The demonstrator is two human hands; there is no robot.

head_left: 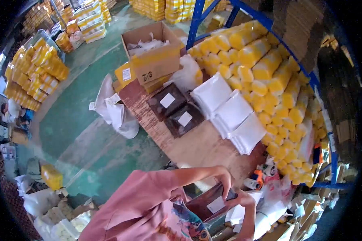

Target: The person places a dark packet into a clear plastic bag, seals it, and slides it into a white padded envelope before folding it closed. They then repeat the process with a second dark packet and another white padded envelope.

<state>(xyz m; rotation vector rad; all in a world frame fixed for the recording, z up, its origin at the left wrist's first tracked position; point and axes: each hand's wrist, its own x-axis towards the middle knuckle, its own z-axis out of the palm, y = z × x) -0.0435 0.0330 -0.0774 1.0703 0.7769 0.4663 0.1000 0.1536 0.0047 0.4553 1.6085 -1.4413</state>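
A dark brown, flat package point(203, 203) with a white label point(216, 205) is held close to my body at the table's near end. My left hand point(225, 180) reaches over its upper edge, fingers bent down onto it. Gripping the right corner beside it is my right hand point(241, 198), thumb and fingers closed on the package. Two similar dark packages point(168, 101) with white labels lie side by side on the worn table point(197, 146). To their right are stacks of white plastic bags point(232, 112).
An open cardboard box point(157, 68) with white plastic inside stands at the table's far end. Yellow-and-white rolls point(265, 76) fill a blue rack point(193, 24) on the right. A white sack point(116, 114) hangs by the table's left edge. An orange-and-white tape dispenser point(255, 180) sits near my right hand.
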